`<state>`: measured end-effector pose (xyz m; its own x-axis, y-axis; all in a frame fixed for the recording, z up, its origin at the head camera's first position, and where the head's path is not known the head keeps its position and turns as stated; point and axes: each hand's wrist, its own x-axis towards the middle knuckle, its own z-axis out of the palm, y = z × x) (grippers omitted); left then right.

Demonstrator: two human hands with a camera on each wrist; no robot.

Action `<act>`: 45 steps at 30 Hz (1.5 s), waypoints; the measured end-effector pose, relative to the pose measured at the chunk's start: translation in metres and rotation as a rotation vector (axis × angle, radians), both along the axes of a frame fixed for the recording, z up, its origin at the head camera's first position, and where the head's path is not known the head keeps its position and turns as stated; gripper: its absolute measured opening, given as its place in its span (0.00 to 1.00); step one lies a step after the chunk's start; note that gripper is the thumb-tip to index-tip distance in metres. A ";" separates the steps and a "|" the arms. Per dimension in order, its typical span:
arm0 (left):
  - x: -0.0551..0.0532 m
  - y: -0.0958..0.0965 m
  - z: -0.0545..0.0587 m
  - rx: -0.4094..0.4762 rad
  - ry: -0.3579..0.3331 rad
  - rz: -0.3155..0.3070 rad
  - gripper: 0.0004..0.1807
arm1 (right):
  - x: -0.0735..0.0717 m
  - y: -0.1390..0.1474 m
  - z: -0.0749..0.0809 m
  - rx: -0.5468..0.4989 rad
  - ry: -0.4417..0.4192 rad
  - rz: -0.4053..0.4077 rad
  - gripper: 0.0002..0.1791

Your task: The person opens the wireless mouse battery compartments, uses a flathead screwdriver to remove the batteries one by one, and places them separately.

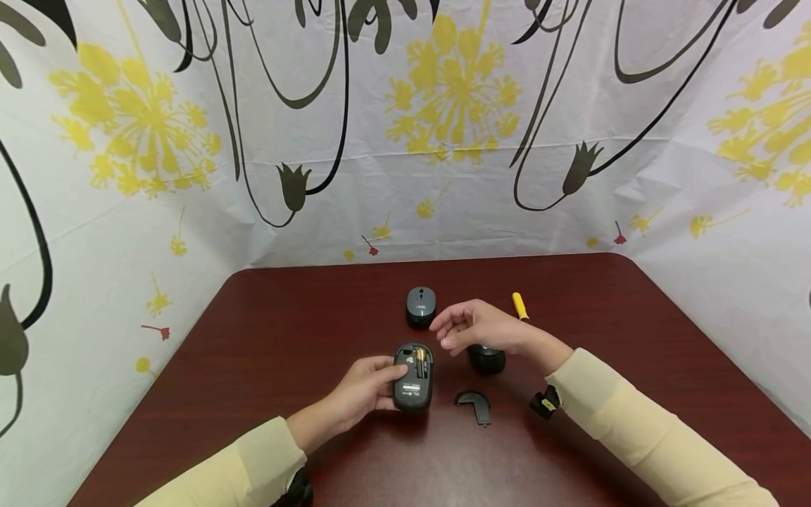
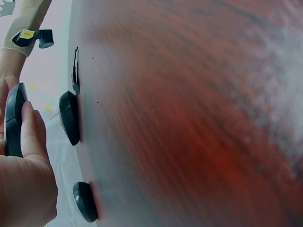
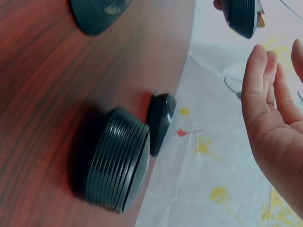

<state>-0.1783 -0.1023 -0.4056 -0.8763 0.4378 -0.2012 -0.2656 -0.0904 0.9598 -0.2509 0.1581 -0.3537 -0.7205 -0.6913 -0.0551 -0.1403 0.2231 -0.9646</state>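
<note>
mouse (image 1: 415, 386) is in the left hand (image 1: 362, 389), gripped between thumb and fingers, underside up, raised above the table (image 1: 317, 310) about midway between the left and right edges. its long axis points toward the far edge, a battery (image 1: 419, 364) showing in the far half. the right hand (image 1: 480, 329), loosely bent and holding nothing, is near that end, on the right-edge side. the cover (image 1: 482, 406) lies apart, also on that side.

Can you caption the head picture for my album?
Held in the left hand, an upturned mouse shows its open battery compartment; the right hand hovers nearby.
</note>
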 end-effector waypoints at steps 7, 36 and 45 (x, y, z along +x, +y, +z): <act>0.001 0.002 -0.001 0.007 0.005 -0.006 0.24 | 0.004 -0.012 0.000 0.022 0.062 0.096 0.20; 0.004 0.005 -0.004 -0.018 -0.012 -0.033 0.24 | 0.003 -0.023 -0.010 0.103 0.195 0.230 0.11; 0.004 0.005 -0.007 -0.012 -0.010 -0.030 0.25 | 0.003 -0.025 -0.007 0.150 0.194 0.236 0.09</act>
